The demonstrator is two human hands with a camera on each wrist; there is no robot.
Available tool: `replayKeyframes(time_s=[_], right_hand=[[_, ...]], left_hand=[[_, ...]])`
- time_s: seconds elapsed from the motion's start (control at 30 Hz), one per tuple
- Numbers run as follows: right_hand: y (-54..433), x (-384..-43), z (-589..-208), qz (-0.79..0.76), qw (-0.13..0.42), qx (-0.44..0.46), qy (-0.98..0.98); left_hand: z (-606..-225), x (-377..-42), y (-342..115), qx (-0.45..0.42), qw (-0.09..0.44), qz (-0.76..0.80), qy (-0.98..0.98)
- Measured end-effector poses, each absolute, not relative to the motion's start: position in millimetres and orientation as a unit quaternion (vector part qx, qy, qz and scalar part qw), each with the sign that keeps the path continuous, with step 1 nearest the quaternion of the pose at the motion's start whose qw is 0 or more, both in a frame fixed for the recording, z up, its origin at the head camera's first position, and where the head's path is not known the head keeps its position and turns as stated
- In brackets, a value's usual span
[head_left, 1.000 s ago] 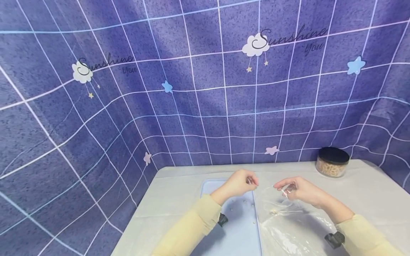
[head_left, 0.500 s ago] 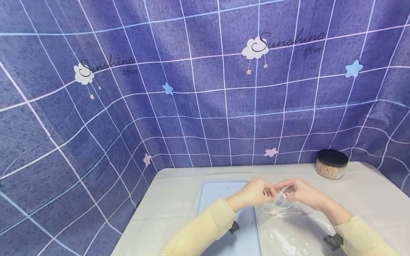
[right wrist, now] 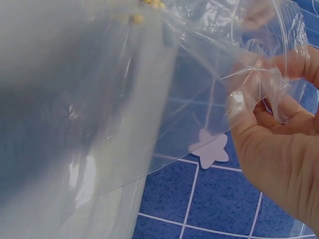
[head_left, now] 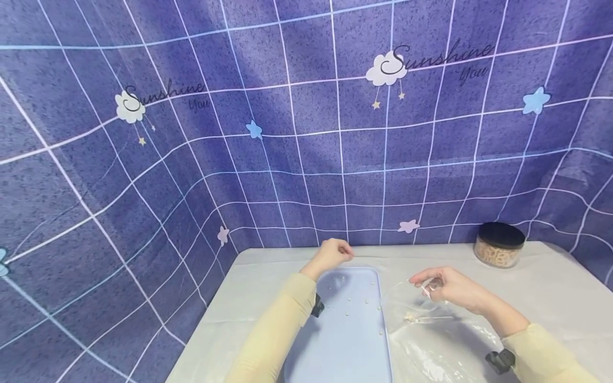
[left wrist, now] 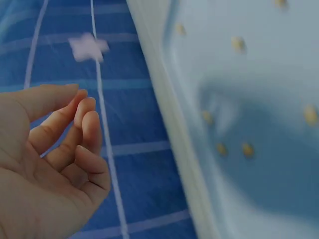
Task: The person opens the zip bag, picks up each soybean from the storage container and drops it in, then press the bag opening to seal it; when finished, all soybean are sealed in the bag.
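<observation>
My left hand [head_left: 333, 252] is over the far edge of a light-blue tray [head_left: 345, 346]. In the left wrist view its fingers are loosely curled, thumb close to the index fingertip, and nothing shows between them. Several small yellow balls, like soybeans [left wrist: 238, 44], lie scattered in the tray. To the tray's right, my right hand [head_left: 452, 284] pinches the mouth of a clear plastic zip bag [right wrist: 114, 124] between thumb and fingers, holding it up. A few of the same yellow balls [right wrist: 137, 19] are gathered inside the bag, whose lower part spreads over the table.
A clear jar with a black lid [head_left: 499, 246], filled with ring-shaped pieces, stands at the table's back right. A white cloth covers the table [head_left: 230, 319]. Behind and to the left hangs a purple grid-patterned curtain [head_left: 306, 143].
My left hand went right to the bag's mouth beside my right hand, then moved back left to the tray's far end. The right hand has stayed holding the bag.
</observation>
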State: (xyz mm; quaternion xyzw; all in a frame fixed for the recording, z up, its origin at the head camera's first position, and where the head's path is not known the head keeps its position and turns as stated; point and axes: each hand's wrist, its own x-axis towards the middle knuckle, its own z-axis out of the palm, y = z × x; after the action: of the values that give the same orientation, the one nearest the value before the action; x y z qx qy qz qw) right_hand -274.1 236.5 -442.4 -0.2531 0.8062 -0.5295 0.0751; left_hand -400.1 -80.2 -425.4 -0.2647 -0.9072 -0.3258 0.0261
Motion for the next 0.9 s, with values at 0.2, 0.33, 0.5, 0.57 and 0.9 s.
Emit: replayKeyframes(time_s=[0.2,0.33,0.5,0.57,0.9], right_hand=[[236,-274,-443,-0.527,0.075,-0.25,0.809],[236,-275,-443,-0.53,0.08,-0.249,0.807],[236,-275,-442,-0.53,0.08,-0.25,0.806],[235,-275,-442,-0.53,0.08,-0.248,0.807],[237,-274,-443,-0.528,0.083,-0.238,0.811]], left_hand=[[-448,-408,-110,-0.234,0.015,-0.284,-0.93],[-462,-405,-113,-0.221,0.002,-0.247,-0.943],[-474,-405,-112,-0.214,0.005,-0.223,-0.951],[-476,-406,-112,-0.215,0.007,-0.222,-0.951],[-474,-403,-102,-0.24,0.003,-0.244,-0.94]])
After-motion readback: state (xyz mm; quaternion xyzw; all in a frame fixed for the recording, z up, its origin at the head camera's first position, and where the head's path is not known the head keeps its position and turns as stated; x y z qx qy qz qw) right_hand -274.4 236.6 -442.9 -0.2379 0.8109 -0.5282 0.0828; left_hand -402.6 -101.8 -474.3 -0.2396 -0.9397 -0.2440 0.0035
